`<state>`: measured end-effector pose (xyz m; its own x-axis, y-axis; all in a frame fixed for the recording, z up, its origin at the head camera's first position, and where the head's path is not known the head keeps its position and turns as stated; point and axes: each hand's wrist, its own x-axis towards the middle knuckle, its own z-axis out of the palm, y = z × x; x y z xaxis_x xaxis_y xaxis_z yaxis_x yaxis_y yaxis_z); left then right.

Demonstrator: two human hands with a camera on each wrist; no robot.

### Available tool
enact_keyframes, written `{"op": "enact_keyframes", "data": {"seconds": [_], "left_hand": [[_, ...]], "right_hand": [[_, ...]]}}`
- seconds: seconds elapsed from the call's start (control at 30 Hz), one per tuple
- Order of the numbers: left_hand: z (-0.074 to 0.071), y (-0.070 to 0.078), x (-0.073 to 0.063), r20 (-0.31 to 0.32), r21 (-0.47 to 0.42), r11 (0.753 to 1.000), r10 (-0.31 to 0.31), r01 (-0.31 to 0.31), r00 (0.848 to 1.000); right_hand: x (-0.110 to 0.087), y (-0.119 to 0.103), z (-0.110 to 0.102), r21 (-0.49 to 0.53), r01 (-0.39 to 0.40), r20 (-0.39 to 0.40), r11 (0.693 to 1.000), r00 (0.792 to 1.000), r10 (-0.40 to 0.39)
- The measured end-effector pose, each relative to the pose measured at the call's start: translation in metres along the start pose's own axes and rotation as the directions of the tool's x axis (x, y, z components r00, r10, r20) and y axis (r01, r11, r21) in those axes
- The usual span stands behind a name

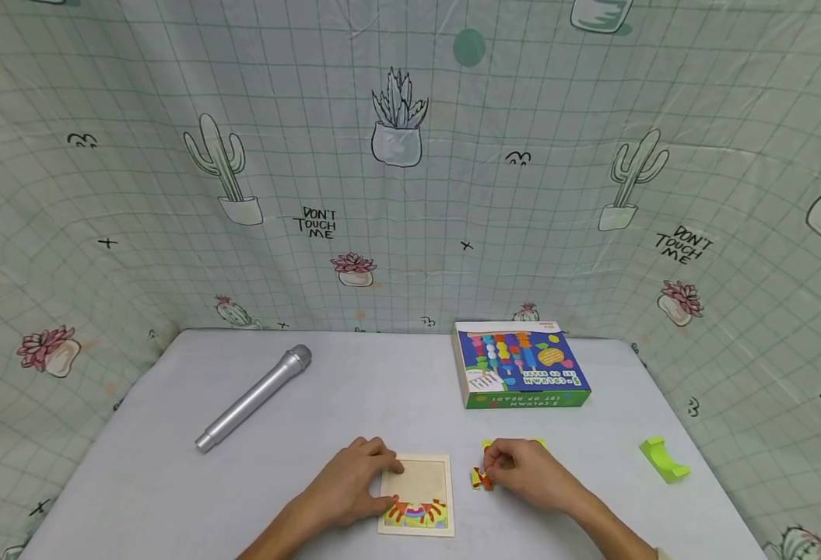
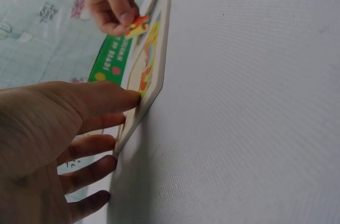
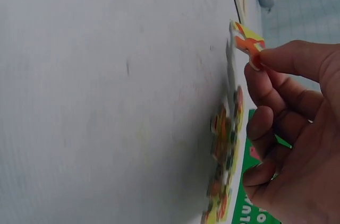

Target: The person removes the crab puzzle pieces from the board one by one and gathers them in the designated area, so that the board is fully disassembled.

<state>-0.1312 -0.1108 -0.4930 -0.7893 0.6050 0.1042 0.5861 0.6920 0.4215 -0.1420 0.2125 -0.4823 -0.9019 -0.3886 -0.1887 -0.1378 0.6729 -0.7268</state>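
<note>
Wooden tray [image 1: 415, 480] at near centre of the table. Its near part is filled with fitted pieces [image 1: 417, 513]; the far part shows bare wood. Judged progress: picture partly built, upper portion left to fill. Loose pieces [image 3: 223, 149] lie to the tray's right, partly hidden by the right hand [image 1: 528, 473]; count cannot be told.

Right hand: thumb and index finger pinch one puzzle piece [image 3: 248, 43], red-orange and yellow, just right of the tray and apart from it; other fingers loosely bent.

Left hand [image 1: 352, 484]: spread wide, thumb and index finger touching the tray's left side, thumb on the nearer portion, remaining fingers relaxed; apparently steadying it, not gripping.
</note>
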Motion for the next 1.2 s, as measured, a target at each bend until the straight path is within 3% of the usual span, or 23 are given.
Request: {"op": "enact_keyframes", "data": {"seconds": [0.23,0.47,0.87,1.2], "left_hand": [[0.000,0.001,0.000,-0.014,0.010,1.000,0.007,-0.007,1.000],[0.000,0.002,-0.001,-0.029,0.030,1.000,0.010,-0.009,1.000],[0.001,0.002,-0.001,-0.041,0.043,0.999,0.016,-0.014,0.999],[0.000,0.002,-0.001,-0.034,0.038,0.999,0.003,-0.002,0.999]], "right_hand": [[-0.001,0.009,-0.008,-0.055,-0.041,0.001,0.998,0.999,0.041],[-0.001,0.015,-0.012,-0.056,-0.019,0.011,0.998,1.000,0.019],[0.000,0.017,-0.012,-0.169,-0.042,-0.074,0.985,0.997,0.030],[-0.001,0.016,-0.013,-0.197,-0.018,-0.065,0.980,0.998,0.006]]}}
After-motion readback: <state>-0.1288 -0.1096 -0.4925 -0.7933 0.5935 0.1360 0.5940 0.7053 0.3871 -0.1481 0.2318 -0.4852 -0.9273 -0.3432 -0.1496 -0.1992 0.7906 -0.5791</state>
